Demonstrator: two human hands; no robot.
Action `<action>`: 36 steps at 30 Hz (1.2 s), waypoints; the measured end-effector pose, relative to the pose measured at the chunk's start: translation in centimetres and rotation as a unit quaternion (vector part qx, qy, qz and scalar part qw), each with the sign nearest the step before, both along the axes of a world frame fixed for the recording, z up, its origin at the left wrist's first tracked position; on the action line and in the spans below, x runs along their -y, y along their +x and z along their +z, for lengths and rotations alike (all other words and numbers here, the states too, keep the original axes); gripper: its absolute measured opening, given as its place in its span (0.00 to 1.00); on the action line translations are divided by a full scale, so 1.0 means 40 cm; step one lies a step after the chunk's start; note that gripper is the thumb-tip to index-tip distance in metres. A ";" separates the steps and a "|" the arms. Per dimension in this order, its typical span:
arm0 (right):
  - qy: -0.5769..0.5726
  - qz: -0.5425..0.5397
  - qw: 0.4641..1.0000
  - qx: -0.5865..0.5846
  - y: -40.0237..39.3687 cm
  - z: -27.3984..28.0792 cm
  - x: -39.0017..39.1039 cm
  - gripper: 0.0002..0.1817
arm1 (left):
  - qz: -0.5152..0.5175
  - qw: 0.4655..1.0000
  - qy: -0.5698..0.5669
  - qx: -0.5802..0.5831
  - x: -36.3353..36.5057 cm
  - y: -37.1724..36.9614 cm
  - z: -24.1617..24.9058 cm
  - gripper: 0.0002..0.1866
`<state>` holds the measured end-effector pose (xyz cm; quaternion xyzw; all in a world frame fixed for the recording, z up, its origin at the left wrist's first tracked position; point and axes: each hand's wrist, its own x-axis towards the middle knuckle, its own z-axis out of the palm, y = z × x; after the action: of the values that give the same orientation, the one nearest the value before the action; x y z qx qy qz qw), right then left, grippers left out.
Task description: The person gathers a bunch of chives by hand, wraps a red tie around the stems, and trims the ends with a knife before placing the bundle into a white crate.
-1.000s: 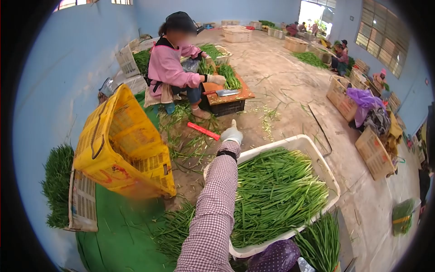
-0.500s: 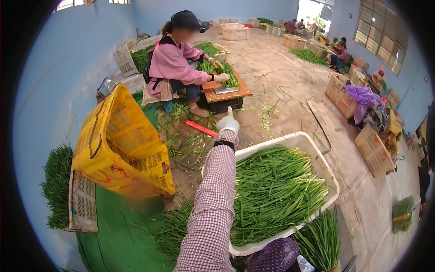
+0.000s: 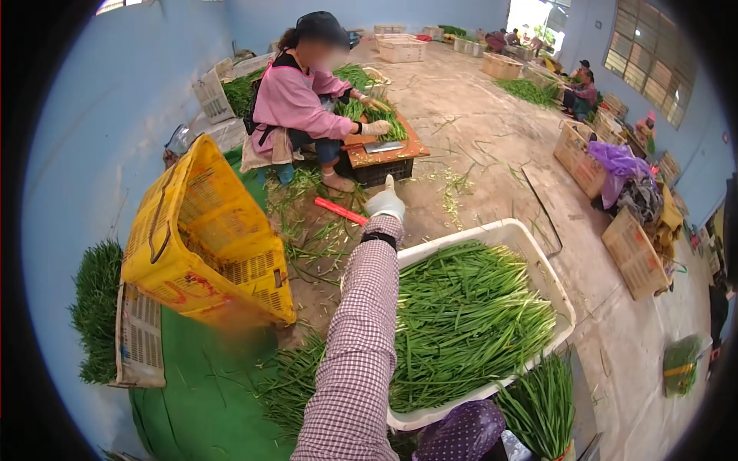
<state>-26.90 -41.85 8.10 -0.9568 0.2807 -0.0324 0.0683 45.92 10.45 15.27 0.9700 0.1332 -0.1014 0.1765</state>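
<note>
My left hand (image 3: 386, 204), in a pale glove, is stretched far forward at the end of a checked sleeve. One finger points out and the others look curled; nothing shows in its grip. Just left of it a red strip (image 3: 340, 210) lies on the floor. Beneath and right of the forearm stands a white tub (image 3: 566, 307) heaped with long green chives (image 3: 469, 323). Beyond my fingertip a co-worker in pink (image 3: 296, 107) sits at a low board (image 3: 411, 146), both gloved hands on a bunch of chives; a cleaver (image 3: 384, 146) lies there. My right hand is out of view.
A yellow crate (image 3: 204, 238) sits tilted at left, beside a pale crate (image 3: 140, 338) of greens. A tied chive bunch (image 3: 542, 407) stands by the tub's near corner. A bent black rod (image 3: 543, 211) lies on the floor. Crates and other people line the right wall.
The view has shifted slightly. My left hand stays pointing forward, almost in the same place. The co-worker's hands have moved a little over the chives.
</note>
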 end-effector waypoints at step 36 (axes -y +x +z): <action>-0.003 -0.023 1.000 -0.009 0.001 0.012 -0.026 0.54 | -0.019 0.999 0.028 -0.001 -0.006 -0.057 -0.103 0.45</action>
<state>-26.86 -40.81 8.56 -0.9506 0.3028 -0.0263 0.0623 43.63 10.71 11.15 0.9768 0.1181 -0.1015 0.1472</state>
